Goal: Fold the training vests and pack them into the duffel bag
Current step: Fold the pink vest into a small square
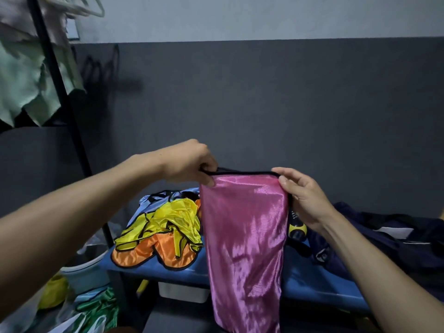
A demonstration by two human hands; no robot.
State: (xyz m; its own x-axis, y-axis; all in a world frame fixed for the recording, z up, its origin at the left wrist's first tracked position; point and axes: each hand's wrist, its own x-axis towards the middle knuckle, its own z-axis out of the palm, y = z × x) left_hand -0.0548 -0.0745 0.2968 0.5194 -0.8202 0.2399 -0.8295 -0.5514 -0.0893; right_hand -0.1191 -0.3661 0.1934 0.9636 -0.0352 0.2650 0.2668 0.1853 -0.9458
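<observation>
Above blue bench (pixel 310 282): pink vest (pixel 245 236) hangs lengthwise, vertical; left hand (pixel 192 162), right hand (pixel 300 195) pinch top corners.

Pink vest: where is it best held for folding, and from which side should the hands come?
By the black-trimmed top edge, one corner each, coming in from the two sides. The pink vest hangs straight down from that edge, as the left hand and right hand pinch it now, clear of the blue table.
</observation>
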